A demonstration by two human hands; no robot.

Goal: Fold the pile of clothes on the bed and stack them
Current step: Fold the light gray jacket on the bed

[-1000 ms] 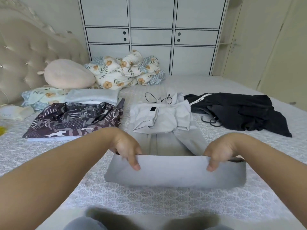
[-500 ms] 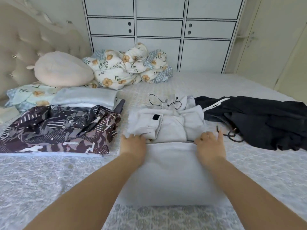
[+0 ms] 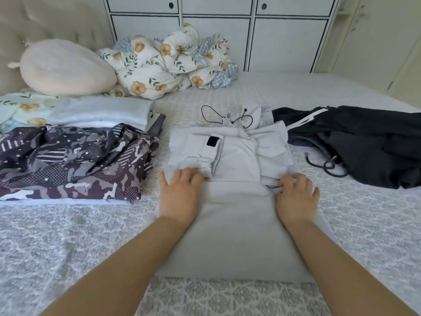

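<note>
- A round cream pillow sat far on the left of the bed, by the padded headboard.
- A folded pale blue cloth lay just in front of the pillow.
- A dark patterned garment lay spread out on the left, nearer than the blue cloth.
- A bundled flowery blanket sat far back, in front of the white cupboards.
- The left hand lay flat with its fingers spread, pressing down on the left side of the grey garment.
- The grey garment lay in the middle of the bed, close to the person, with its near part folded up over itself.
- A black cord curled at the far end of the grey garment.
- The right hand rested on the right side of the grey garment, and its fingers were bent at the fold edge; I could not tell if it pinched the cloth.
- A black garment with a white stripe lay crumpled on the right, just beside the grey one.
</note>
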